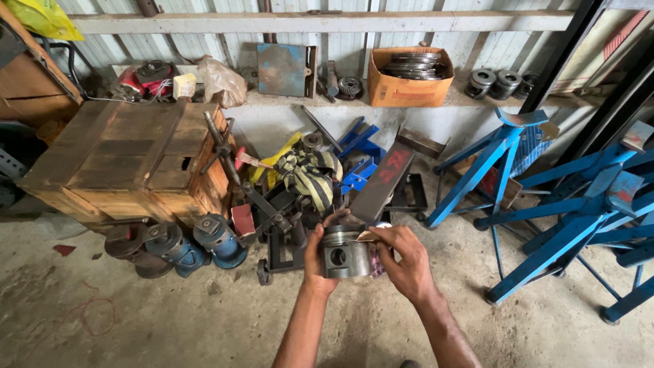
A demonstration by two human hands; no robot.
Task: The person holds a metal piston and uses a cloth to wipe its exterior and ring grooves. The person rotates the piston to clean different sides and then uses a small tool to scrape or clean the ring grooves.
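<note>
A grey metal piston (345, 253) with ring grooves and a round pin hole in its side is held up in front of me. My left hand (317, 262) grips it from the left, thumb over the top edge. My right hand (402, 259) touches its right side and pinches a small tan scrap, perhaps abrasive paper (368, 236), against the upper rim. Both forearms reach up from the bottom of the view.
A wooden crate (129, 160) stands at the left, with blue cylinders (197, 245) lying before it. Blue steel stands (545, 204) fill the right. A striped cloth (310, 174) lies on scrap metal behind my hands. A cardboard box of rings (409, 78) sits on the ledge.
</note>
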